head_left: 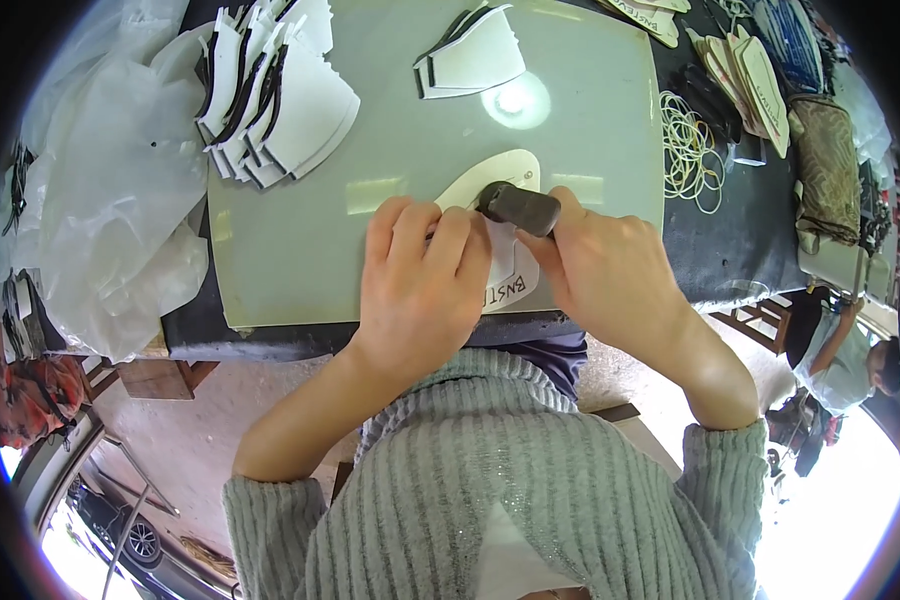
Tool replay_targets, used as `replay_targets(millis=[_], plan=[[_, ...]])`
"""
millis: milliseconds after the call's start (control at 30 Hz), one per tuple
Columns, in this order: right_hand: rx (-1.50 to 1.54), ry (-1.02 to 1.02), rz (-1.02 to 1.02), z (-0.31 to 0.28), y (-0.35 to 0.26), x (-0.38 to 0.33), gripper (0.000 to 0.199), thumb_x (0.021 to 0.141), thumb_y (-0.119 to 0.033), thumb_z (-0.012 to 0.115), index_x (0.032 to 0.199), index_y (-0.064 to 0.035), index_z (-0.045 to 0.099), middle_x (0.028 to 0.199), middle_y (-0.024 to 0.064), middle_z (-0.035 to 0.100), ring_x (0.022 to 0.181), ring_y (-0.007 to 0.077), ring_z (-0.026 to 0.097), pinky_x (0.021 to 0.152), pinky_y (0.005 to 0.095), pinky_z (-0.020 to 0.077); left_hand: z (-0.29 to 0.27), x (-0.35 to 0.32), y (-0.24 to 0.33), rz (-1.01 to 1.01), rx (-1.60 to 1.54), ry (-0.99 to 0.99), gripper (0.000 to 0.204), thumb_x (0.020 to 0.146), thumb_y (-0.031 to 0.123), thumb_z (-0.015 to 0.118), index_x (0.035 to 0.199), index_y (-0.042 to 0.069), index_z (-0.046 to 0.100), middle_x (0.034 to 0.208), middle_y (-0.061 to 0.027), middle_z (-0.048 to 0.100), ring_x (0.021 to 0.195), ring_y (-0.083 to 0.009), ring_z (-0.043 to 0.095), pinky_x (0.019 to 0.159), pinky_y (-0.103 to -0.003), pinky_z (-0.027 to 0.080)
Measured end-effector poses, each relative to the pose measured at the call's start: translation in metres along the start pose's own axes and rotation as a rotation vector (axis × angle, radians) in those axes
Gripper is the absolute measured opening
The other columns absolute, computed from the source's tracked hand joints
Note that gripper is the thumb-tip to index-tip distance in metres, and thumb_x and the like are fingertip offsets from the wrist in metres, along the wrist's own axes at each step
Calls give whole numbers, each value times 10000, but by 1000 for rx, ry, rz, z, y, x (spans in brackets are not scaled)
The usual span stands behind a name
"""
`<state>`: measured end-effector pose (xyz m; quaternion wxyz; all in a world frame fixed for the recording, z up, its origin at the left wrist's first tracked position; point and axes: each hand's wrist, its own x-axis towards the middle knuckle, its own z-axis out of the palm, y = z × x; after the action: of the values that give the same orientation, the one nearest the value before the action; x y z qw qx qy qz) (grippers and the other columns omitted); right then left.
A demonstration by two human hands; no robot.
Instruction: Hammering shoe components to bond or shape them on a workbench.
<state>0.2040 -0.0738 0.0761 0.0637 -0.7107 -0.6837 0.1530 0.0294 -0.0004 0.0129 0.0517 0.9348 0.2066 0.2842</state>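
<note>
Cream template [470,183] lies at the near middle of the grey-green board [300,275], right of the white pieces [305,105]. The left hand [425,262] rests on it, fingers bent, any pinch hidden; the right hand [610,255] grips a dark tool [522,208] over it. Tool work on it seems under way, and the next move likely calls for steady left pressure.

Dark blocky tool [528,209], slanted, over cream template [515,166], lying flat

Dark capital lettering, partly covered, at the near end of the pale template [523,268]; dark lettering also on the fanned bundle [755,85] and flat stack [650,15], far right
</note>
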Motion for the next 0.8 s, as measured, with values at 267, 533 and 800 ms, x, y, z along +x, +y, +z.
replay_targets(millis=[267,533,800], plan=[[-46,-94,38,-6,3,3,328,977,-297,594,821,-22,505,538,101,563,464,315,610,427,406,477,-3,0,1,-37,0,-45,270,678,22,676,942,-32,671,957,-81,594,883,-262,587,838,-414,473],[-7,-84,36,-1,5,5,355,977,-316,592,819,-10,506,563,127,601,505,331,640,454,414,498,3,-3,-2,-64,-44,-2,215,716,39,675,926,-3,677,935,-79,593,870,-266,575,832,-416,462],[-25,0,28,4,5,0,343,985,-308,583,829,-10,517,550,113,591,491,322,636,454,413,502,0,-12,-5,-201,-241,51,255,686,84,634,926,9,673,928,-83,592,889,-271,569,833,-416,454]])
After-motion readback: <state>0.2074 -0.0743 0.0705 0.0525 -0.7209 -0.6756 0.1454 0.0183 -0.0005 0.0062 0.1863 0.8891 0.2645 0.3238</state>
